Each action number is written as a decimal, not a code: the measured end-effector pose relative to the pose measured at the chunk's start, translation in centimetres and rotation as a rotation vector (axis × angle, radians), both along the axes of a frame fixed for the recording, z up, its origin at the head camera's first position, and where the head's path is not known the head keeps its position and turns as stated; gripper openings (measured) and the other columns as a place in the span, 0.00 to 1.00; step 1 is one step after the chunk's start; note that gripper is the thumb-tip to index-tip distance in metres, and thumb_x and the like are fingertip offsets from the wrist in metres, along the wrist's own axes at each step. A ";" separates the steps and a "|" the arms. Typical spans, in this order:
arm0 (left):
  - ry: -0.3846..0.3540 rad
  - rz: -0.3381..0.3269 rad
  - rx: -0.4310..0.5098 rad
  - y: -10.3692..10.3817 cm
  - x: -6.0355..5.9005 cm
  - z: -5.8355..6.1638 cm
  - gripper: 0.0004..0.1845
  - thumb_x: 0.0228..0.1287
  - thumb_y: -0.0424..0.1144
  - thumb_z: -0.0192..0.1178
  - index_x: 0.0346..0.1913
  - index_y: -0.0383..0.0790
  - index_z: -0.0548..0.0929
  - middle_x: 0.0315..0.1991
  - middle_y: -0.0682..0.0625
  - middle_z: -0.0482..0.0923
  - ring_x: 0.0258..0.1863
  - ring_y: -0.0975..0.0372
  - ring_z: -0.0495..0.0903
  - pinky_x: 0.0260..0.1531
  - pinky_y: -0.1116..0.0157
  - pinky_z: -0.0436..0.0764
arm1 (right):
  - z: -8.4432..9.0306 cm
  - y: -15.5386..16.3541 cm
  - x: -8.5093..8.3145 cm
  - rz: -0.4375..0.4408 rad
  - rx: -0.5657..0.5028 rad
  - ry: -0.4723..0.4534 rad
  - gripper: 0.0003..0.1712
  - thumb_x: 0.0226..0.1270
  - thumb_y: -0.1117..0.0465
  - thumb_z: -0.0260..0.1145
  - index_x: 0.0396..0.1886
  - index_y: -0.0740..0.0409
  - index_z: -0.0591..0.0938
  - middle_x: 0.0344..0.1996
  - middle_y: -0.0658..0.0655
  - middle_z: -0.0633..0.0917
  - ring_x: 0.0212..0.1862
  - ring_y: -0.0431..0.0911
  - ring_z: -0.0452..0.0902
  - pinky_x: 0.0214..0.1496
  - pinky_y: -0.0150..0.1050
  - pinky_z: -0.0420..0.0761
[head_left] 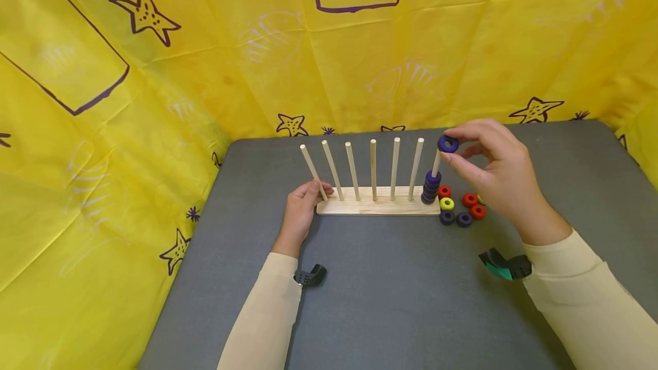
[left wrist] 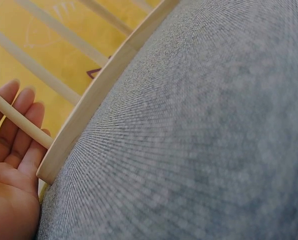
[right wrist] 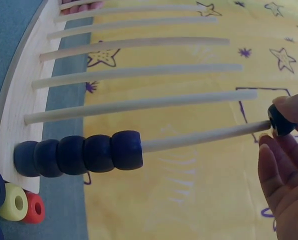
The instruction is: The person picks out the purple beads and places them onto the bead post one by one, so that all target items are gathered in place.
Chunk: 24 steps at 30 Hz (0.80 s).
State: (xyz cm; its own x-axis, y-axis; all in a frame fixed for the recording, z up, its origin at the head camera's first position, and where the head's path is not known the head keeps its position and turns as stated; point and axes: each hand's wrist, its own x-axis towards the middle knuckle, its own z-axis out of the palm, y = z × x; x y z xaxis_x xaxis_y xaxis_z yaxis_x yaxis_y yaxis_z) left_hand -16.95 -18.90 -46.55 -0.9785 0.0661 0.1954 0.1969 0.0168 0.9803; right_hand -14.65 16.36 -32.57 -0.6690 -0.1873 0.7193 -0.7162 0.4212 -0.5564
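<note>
A wooden base (head_left: 377, 208) with several upright pegs stands on the grey table. The rightmost peg (head_left: 436, 165) carries a stack of dark blue rings (head_left: 430, 186). My right hand (head_left: 496, 173) pinches one more blue ring (head_left: 448, 144) at the tip of that peg; in the right wrist view the blue ring (right wrist: 280, 120) sits at the peg's end. My left hand (head_left: 300, 210) rests against the base's left end, fingers straight beside the leftmost peg (left wrist: 19, 119). Loose red, yellow and blue rings (head_left: 461, 208) lie right of the base.
A yellow cloth with purple stars (head_left: 154, 73) walls the back and left sides. The grey table (head_left: 401, 296) stretches toward me. Small devices are strapped at both wrists (head_left: 310, 276).
</note>
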 end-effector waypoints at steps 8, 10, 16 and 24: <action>0.003 -0.002 0.008 0.1 -0.1 0.1 0.24 0.75 0.45 0.49 0.44 0.21 0.80 0.41 0.29 0.79 0.46 0.41 0.78 0.50 0.52 0.76 | 1.3 -0.9 0.5 0.004 -0.016 -0.010 0.22 0.43 0.84 0.72 0.42 0.74 0.81 0.40 0.63 0.80 0.38 0.43 0.76 0.42 0.27 0.78; 0.004 -0.004 0.012 0.1 -0.1 0.1 0.24 0.75 0.45 0.49 0.44 0.20 0.80 0.41 0.29 0.79 0.46 0.41 0.78 0.51 0.51 0.75 | 1.7 -1.2 0.7 0.006 -0.011 -0.011 0.21 0.44 0.84 0.71 0.42 0.75 0.81 0.39 0.64 0.80 0.38 0.43 0.75 0.42 0.26 0.78; 0.004 -0.005 0.014 0.0 -0.1 0.1 0.24 0.75 0.45 0.49 0.44 0.20 0.80 0.41 0.29 0.79 0.46 0.42 0.78 0.51 0.50 0.75 | 2.1 -1.3 0.7 -0.009 0.027 -0.030 0.20 0.47 0.82 0.71 0.43 0.75 0.81 0.40 0.65 0.80 0.39 0.43 0.75 0.42 0.27 0.77; 0.007 -0.001 0.028 -0.2 -0.4 -0.7 0.23 0.75 0.44 0.49 0.44 0.21 0.80 0.41 0.30 0.79 0.46 0.44 0.79 0.51 0.51 0.75 | 1.9 -1.3 0.3 -0.013 0.038 -0.053 0.20 0.48 0.81 0.71 0.44 0.72 0.81 0.40 0.63 0.80 0.39 0.44 0.75 0.41 0.26 0.77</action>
